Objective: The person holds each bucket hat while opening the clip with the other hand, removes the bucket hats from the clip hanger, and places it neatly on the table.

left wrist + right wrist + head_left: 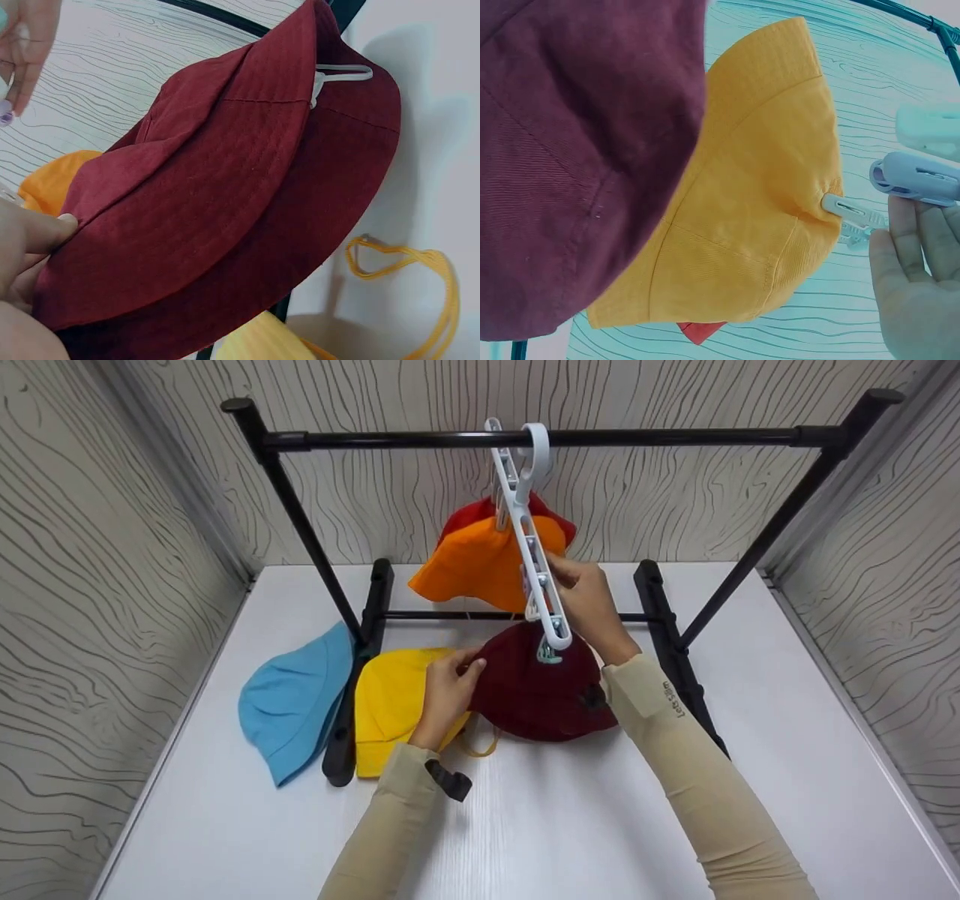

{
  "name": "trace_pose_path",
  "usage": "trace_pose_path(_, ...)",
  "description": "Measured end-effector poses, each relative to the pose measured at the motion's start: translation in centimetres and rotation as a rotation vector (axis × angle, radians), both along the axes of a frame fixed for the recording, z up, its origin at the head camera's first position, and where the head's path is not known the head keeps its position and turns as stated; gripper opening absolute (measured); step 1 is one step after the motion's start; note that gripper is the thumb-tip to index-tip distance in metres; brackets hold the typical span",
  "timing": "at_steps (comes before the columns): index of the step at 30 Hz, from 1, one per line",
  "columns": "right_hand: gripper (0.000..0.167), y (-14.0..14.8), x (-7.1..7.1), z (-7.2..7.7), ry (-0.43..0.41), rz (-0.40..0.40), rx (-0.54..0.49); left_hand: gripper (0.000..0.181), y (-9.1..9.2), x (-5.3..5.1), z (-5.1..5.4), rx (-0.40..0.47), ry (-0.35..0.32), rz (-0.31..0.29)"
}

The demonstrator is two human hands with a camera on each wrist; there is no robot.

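Observation:
My left hand [450, 690] pinches the edge of a maroon bucket hat [536, 697]; the left wrist view shows the thumb on its brim, with a white cord loop [345, 73] at the far side. The hat hangs below the front end of a white clip hanger [534, 547]. Raised beside that hanger is my right hand [592, 604], its extended fingers touching a lavender clip [919, 178] in the right wrist view. An orange bucket hat [480, 562] hangs from the hanger by a pale clip [855, 211], with a red hat [469, 515] behind it.
The hanger hooks over the crossbar [675, 437] of a black rack. On the white table [562, 832] lie a yellow hat [390, 697] with a cord [442, 277] and, outside the rack's left foot [340, 757], a blue hat [296, 701]. Patterned walls stand around the table.

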State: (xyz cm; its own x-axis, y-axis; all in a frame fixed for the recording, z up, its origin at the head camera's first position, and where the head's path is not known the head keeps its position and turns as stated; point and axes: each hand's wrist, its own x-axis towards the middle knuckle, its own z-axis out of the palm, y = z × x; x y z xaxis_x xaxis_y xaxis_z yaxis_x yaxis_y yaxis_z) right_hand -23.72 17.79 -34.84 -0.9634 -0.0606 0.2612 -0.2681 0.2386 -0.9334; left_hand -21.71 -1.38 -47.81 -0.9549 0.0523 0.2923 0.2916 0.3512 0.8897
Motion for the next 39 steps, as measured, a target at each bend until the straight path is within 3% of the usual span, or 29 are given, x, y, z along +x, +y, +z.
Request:
trace_pose_path(12,0.044,-0.3,0.0,0.1,0.000,-0.016,0.068,0.019,0.2,0.4,-1.6,-0.001,-0.034,0.051)
trace_pose_path(22,0.046,-0.3,0.0,0.0,-0.029,0.000,0.079,0.023,0.3,0.8,-2.9,0.008,-0.091,0.035)
trace_pose_path(27,0.045,-0.3,0.1,0.0,-0.017,-0.003,0.076,0.023,0.3,0.9,-3.6,0.004,-0.061,0.043)
trace_pose_path(34,0.044,-0.5,0.1,-0.2,0.009,0.016,-0.014,0.024,0.3,1.0,-4.4,-0.005,-0.060,0.053)
trace_pose_path(39,0.043,-0.4,0.1,-0.4,0.024,0.002,0.001,0.026,0.4,1.1,-4.7,-0.016,-0.064,0.051)
